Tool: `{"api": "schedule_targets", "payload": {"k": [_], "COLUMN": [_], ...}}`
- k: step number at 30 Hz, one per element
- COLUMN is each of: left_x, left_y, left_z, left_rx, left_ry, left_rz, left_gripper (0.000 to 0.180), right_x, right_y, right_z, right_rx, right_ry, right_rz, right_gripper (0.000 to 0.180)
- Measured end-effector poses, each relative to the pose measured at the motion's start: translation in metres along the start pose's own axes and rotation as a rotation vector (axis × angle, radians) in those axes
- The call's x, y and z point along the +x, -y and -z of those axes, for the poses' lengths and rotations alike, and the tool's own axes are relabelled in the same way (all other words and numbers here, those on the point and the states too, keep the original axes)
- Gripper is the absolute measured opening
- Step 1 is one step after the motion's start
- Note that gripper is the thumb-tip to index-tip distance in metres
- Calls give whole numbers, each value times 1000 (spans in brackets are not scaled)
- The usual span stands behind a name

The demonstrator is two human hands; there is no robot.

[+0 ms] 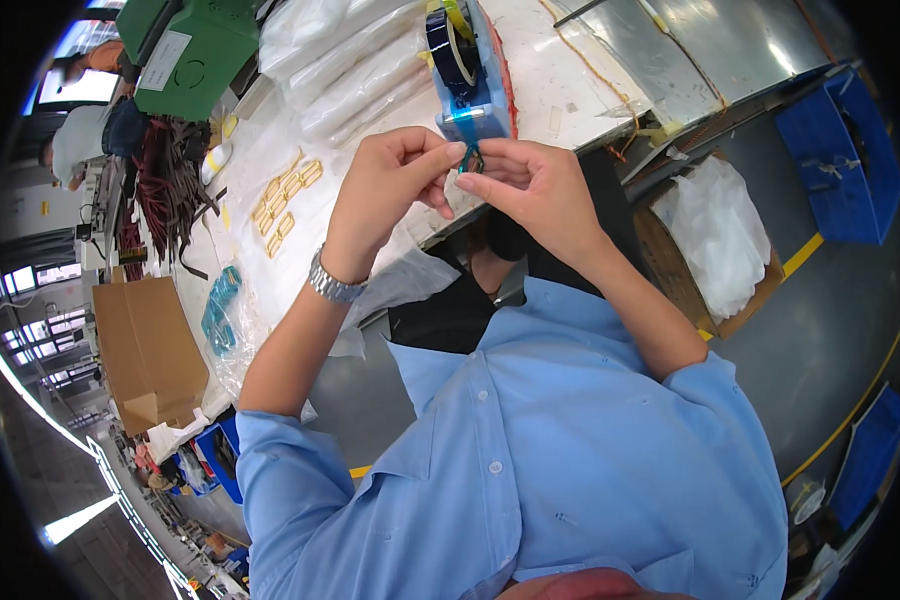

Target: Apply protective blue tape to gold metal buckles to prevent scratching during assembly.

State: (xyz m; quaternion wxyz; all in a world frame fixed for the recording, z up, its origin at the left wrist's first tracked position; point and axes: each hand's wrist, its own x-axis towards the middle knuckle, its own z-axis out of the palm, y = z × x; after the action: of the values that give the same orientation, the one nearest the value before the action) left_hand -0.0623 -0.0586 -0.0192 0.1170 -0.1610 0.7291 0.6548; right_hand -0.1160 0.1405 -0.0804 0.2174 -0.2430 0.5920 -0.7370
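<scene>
My left hand (395,185), with a metal watch on its wrist, is closed, thumb and forefinger pinched at the upper left edge of a small piece wrapped in blue tape (471,160). From the other side my right hand (540,180) pinches the same piece, which looks like a small buckle frame; the fingers hide part of it. Just beyond the fingertips stands a light blue tape dispenser (487,75) carrying a dark blue roll of tape (450,50). Several gold rectangular buckles (288,195) lie in rows on the white table to the left of my hands.
Clear plastic bags (340,60) and a green machine (195,60) occupy the far left. Nearer lie blue-wrapped pieces (222,310) in clear film and a cardboard box (150,345). At right are a box with a white plastic liner (720,235) and a blue bin (840,160).
</scene>
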Motion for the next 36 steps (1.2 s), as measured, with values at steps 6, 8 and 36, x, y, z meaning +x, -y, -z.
{"api": "schedule_targets", "payload": {"k": [6, 8, 36], "left_x": [-18, -15, 7], "left_y": [31, 35, 40], "left_z": [-17, -28, -51], "left_rx": [74, 8, -439], "left_ry": [-289, -319, -465], "left_rz": [-302, -318, -216], "left_gripper": [16, 16, 21], "right_x": [0, 1, 8], "right_y": [2, 2, 6], "right_z": [-4, -3, -4], "right_rx": [120, 144, 274], "right_ry": [-20, -26, -5], "right_rz": [-50, -58, -222], "right_gripper": [33, 33, 36]}}
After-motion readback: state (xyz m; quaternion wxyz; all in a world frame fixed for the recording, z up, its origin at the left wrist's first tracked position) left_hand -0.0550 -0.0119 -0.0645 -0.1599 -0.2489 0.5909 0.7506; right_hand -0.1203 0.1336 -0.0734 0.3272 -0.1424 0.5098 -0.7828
